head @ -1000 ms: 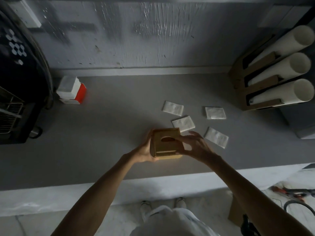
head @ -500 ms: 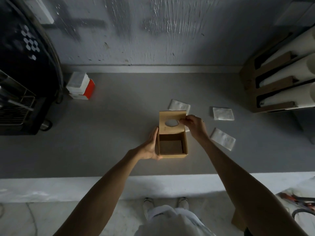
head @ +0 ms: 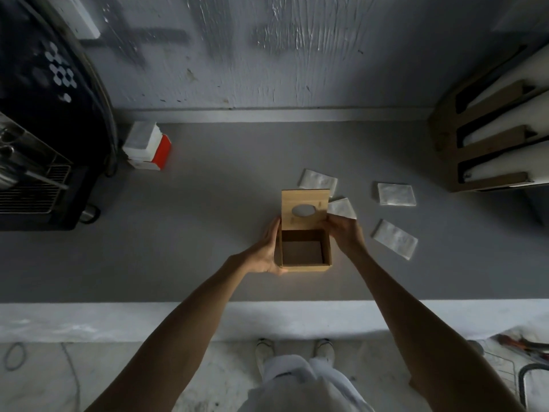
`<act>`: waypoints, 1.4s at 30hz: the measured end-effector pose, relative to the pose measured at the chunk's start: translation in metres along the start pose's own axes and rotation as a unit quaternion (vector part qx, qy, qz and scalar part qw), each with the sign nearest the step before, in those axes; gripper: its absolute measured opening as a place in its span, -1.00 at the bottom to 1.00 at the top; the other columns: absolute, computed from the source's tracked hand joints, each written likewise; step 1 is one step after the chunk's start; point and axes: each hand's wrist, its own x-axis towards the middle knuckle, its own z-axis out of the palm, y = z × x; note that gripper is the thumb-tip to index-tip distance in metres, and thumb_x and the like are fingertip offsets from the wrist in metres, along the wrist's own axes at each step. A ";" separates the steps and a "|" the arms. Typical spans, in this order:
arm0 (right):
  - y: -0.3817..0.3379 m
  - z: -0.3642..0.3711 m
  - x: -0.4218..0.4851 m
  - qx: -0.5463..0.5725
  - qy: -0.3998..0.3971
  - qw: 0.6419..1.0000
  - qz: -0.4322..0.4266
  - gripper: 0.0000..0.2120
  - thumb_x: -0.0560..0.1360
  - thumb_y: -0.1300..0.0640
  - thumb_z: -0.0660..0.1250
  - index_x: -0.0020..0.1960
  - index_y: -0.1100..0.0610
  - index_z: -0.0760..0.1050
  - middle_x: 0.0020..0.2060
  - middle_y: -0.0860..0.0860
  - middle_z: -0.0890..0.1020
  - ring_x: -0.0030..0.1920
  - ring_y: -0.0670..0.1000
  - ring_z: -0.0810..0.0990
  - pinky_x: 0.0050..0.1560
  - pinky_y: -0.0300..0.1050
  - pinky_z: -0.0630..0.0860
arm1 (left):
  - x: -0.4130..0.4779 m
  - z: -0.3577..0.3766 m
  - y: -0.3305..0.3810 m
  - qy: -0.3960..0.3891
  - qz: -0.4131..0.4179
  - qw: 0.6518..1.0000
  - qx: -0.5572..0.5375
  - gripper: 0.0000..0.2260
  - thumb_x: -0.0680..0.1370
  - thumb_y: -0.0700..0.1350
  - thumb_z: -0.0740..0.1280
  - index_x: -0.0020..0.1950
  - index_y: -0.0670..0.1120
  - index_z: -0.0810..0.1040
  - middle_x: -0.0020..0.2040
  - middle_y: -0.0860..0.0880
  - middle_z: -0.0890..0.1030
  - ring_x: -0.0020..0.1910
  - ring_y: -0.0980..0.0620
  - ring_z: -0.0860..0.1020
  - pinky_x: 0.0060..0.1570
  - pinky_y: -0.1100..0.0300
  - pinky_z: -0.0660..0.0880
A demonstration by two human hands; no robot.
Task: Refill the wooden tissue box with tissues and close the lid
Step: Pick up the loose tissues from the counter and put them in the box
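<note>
The wooden tissue box (head: 306, 266) stands on the grey counter (head: 178, 233) with nothing visible inside. Its lid (head: 306, 200), with an oval hole, stands upright at the far side. My left hand (head: 264, 254) grips the box's left wall. My right hand (head: 341, 233) is at the box's right side, fingers curled on the lid's lower right corner. Several folded white tissues lie behind and to the right: one (head: 318, 182) behind the lid, one (head: 341, 208) just beyond my right fingers, one (head: 396, 194) farther right, one (head: 395, 239) nearest.
A red and white carton (head: 147, 150) sits at the back left beside a black machine (head: 44, 114) with a wire grille. A cardboard rack of white rolls (head: 490, 144) stands at the right. The wall runs behind; the counter's white front edge (head: 118, 319) is near me.
The box went from tilted in both hands to standing on the counter, and the lid was swung up open. My right hand slid down from the lid's edge to its lower corner.
</note>
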 end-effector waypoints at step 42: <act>0.123 -0.146 0.034 -0.307 0.028 0.930 0.198 -0.74 0.43 0.14 0.42 0.11 0.13 0.53 0.17 0.18 0.54 0.21 0.26 0.42 0.13 0.05 0.42 | 0.017 0.011 -0.008 0.035 0.146 0.988 0.022 0.21 0.29 -0.21 0.63 0.40 0.32 -0.32 0.39 -0.04 0.21 0.31 0.40 0.26 0.19 0.57 0.31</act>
